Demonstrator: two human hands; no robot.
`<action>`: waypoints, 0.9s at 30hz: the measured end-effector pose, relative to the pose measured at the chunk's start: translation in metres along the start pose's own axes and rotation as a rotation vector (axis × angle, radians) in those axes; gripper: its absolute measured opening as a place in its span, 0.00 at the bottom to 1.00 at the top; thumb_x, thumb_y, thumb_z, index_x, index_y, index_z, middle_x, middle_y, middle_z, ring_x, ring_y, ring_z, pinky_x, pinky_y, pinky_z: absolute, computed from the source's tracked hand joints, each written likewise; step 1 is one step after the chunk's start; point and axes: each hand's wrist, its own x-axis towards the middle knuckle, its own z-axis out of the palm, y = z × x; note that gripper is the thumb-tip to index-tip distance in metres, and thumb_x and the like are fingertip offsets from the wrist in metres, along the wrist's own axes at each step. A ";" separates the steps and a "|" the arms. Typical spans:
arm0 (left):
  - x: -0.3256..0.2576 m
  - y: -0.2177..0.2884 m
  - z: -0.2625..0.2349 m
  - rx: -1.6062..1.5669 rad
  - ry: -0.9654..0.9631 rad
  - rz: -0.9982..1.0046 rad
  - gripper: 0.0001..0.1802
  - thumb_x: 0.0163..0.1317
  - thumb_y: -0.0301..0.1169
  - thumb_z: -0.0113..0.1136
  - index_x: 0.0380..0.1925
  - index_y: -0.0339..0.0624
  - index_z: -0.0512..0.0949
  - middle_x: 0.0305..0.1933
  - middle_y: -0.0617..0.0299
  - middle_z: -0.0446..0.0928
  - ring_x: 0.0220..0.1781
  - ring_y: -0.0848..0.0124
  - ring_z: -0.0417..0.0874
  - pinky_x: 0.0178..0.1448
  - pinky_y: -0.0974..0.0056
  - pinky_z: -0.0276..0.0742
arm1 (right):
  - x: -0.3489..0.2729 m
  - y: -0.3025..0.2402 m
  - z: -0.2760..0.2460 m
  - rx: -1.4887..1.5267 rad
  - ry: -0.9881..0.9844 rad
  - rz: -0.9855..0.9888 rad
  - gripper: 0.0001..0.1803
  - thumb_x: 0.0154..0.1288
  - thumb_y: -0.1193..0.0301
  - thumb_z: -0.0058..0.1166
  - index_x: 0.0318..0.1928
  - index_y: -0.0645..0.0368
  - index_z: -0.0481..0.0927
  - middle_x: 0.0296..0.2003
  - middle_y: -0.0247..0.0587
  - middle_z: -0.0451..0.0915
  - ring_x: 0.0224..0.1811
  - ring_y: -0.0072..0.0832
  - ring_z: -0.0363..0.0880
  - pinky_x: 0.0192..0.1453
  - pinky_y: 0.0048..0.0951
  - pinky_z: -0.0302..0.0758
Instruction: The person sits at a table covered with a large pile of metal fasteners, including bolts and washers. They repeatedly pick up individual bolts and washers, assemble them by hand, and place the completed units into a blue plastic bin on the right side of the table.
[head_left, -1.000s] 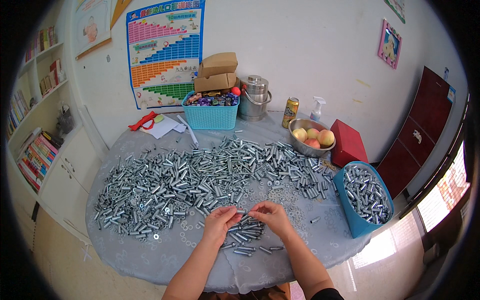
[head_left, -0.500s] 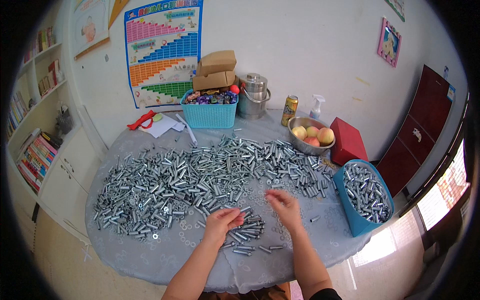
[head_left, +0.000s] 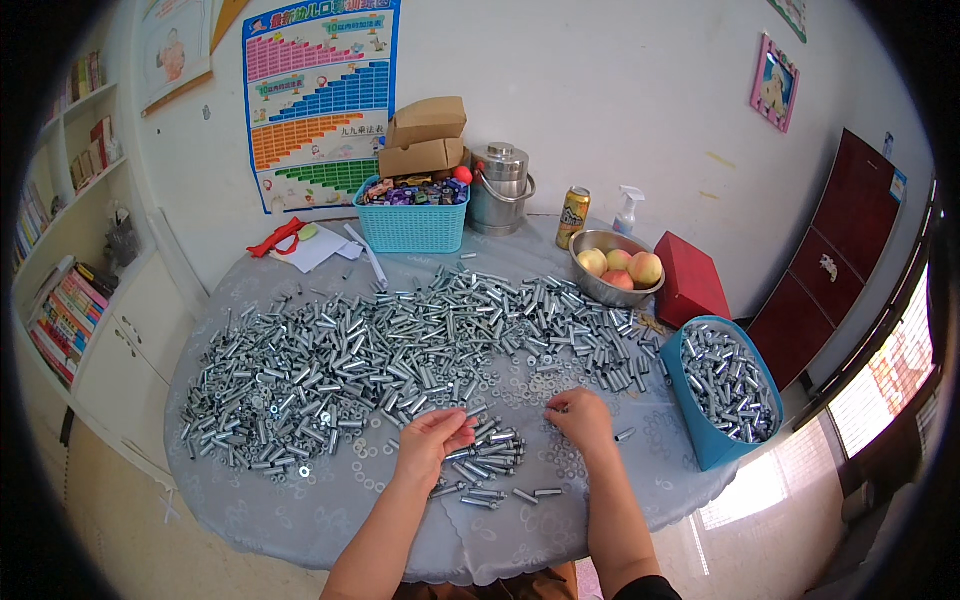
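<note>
My left hand (head_left: pixel 428 445) hovers at the left edge of a small group of bolts with metal sleeves (head_left: pixel 492 455). Its thumb and fingers are pressed together, and I cannot make out what lies between them. To the right, my right hand (head_left: pixel 583 422) reaches down to the cloth with fingertips pinched beside scattered flat washers (head_left: pixel 567 462); anything held there is too small to name. Beyond both hands spreads a broad heap of loose silvery sleeves, bolts and washers (head_left: pixel 330 365). A single metal sleeve (head_left: pixel 625 434) lies just right of my right hand.
A blue bin (head_left: pixel 708 455) full of metal sleeves stands at the table's right edge. Behind are a steel bowl (head_left: pixel 610 290) of peaches, a red box (head_left: pixel 690 280), a can (head_left: pixel 573 218), a spray bottle (head_left: pixel 628 210), a steel pot (head_left: pixel 500 190) and a turquoise basket (head_left: pixel 410 228).
My right hand has moved slightly down and its fingers have drawn in toward the cloth by the washers. My left hand stays near the bolt group, with little movement. The whole view has shifted slightly.
</note>
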 end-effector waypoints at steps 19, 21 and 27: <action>-0.001 -0.003 0.002 0.020 -0.013 -0.060 0.10 0.56 0.25 0.60 0.37 0.30 0.77 0.36 0.51 0.80 0.31 0.69 0.82 0.39 0.68 0.81 | -0.008 -0.047 0.021 1.027 -0.125 -0.040 0.07 0.58 0.75 0.58 0.37 0.63 0.82 0.33 0.37 0.82 0.34 0.18 0.77 0.40 0.18 0.73; -0.001 -0.003 0.001 0.012 -0.020 -0.062 0.10 0.56 0.25 0.60 0.37 0.30 0.77 0.36 0.51 0.80 0.31 0.69 0.82 0.39 0.68 0.81 | -0.010 -0.051 0.018 1.034 -0.168 -0.014 0.06 0.58 0.78 0.56 0.37 0.65 0.81 0.36 0.38 0.81 0.37 0.19 0.78 0.44 0.20 0.74; 0.001 -0.006 -0.001 -0.011 -0.043 -0.077 0.10 0.57 0.25 0.60 0.36 0.30 0.77 0.35 0.50 0.80 0.31 0.69 0.82 0.39 0.69 0.81 | -0.011 -0.052 0.023 1.159 -0.241 -0.022 0.09 0.58 0.79 0.56 0.41 0.66 0.79 0.39 0.39 0.80 0.41 0.20 0.77 0.48 0.20 0.73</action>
